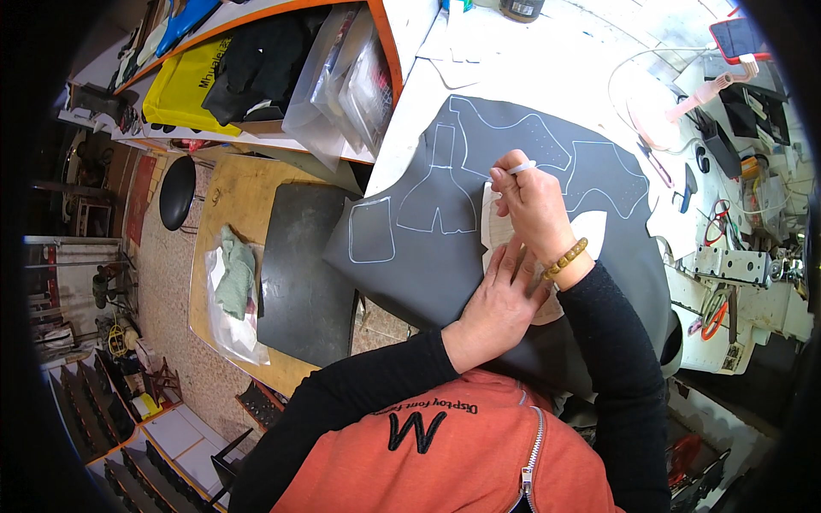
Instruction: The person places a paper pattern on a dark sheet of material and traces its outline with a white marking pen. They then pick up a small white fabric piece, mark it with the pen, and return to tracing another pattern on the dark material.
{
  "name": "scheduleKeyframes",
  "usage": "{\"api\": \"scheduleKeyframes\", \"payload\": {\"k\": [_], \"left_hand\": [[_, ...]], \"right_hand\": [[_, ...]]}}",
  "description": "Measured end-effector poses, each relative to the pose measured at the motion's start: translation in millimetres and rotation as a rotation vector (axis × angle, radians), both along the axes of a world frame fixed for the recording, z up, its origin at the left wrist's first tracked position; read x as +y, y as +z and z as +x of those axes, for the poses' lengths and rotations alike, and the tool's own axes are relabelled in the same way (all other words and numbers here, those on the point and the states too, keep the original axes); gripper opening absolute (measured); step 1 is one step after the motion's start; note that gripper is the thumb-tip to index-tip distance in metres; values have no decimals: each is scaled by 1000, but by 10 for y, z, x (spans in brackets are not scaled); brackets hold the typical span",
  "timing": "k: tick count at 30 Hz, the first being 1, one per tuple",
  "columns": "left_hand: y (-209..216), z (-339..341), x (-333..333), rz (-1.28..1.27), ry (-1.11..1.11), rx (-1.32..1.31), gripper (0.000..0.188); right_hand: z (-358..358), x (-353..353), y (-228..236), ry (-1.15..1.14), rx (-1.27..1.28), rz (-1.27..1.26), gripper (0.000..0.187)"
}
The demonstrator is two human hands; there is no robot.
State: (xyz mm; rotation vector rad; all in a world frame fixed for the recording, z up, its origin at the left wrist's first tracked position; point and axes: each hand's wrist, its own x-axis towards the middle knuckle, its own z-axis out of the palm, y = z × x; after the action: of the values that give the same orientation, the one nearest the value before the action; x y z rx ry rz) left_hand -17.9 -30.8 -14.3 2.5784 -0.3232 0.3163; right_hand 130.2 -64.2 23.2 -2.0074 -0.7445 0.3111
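Note:
A large dark grey sheet [436,282], like leather, lies across the white table with several shapes drawn on it in pale lines. My right hand [537,203], with a beaded bracelet at its wrist, is closed around a whitish pen [521,168]. The pen's tip is hidden by my fingers, close to the upper left edge of a pale paper pattern [495,224]. Flat on that pattern rests my left hand [500,306], fingers spread and holding nothing. Both hands and the right forearm cover much of the pattern.
Scissors with orange handles [717,318] lie on the right with other tools. A phone [740,39] stands at the far right near a pink holder. To the left are a wooden table [295,374] with a black board [308,274], and a shelf with a yellow bag [184,98].

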Motion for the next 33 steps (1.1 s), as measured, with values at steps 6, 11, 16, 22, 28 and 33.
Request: {"api": "scheduleKeyframes", "payload": {"k": [6,11,16,22,28,33], "left_hand": [[-8,-3,-3,-3,0,13,44],[-9,-3,-2,-4,-7,27,42],[7,1,4,10,-9,28,42],[9,-3,11,12,-18,23,43],[-5,14,9,55,-17,26,49],[23,0,2,66,-11,54,50]], "right_hand": [[-10,-9,-31,-18,2,23,16],[-18,-12,-28,-29,-13,28,18],[-22,-13,-18,-34,-1,35,18],[-5,-50,6,-19,5,26,17],[18,-192,8,-30,-19,-33,18],[0,-364,4,-27,-147,-99,17]]}}
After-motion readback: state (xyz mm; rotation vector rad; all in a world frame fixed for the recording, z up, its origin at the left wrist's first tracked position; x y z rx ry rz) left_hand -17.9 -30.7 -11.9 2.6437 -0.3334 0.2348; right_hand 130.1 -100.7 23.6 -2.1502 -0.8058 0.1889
